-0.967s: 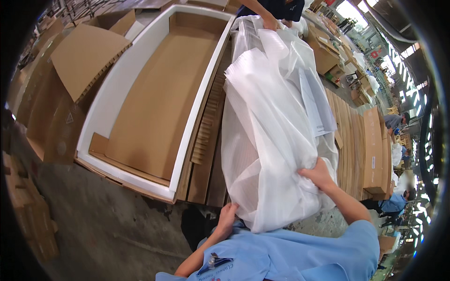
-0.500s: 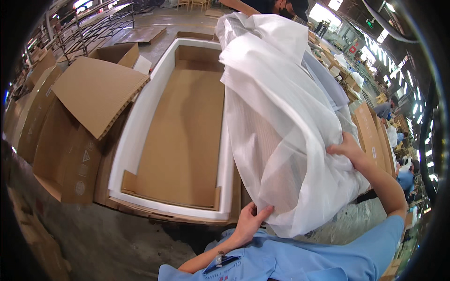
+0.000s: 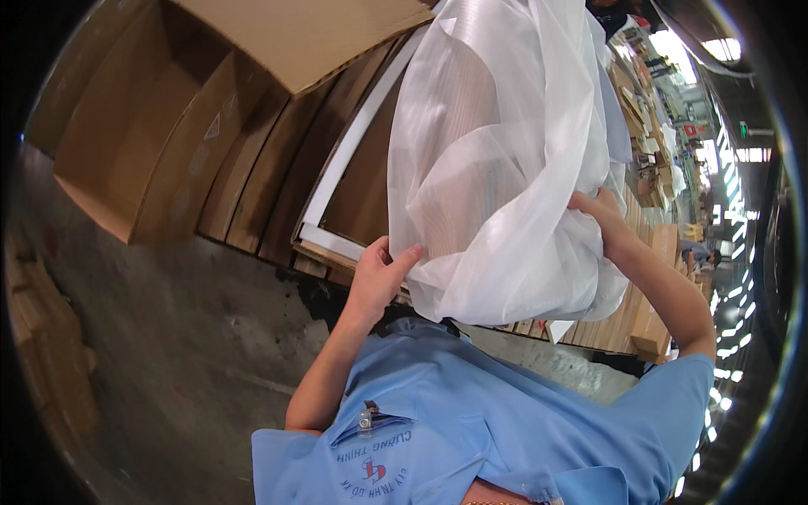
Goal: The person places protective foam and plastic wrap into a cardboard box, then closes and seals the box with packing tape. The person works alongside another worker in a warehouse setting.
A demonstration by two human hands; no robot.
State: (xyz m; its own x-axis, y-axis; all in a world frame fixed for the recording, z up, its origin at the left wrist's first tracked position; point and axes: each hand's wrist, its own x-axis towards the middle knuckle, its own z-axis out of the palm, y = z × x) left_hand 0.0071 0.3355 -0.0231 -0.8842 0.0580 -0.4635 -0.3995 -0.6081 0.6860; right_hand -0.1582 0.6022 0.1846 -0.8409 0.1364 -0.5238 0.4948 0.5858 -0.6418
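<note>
I grip a long bundle [image 3: 497, 189] in both hands: my left hand [image 3: 379, 276] pinches its near corner just above the carton [image 3: 332, 241], my right hand [image 3: 599, 220] grasps its side, right of that carton. Thin, creased, translucent white wrap veils ribbed surfaces. The carton, white foam-rimmed, shows brown cardboard inside, partly hidden behind the bundle. Left of it gapes a cardboard box [image 3: 181, 160].

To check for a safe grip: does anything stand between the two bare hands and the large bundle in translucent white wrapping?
Nothing visible does: the bare left hand holds the white-wrapped bundle at its lower left edge, and the bare right hand grips its right side.
</note>
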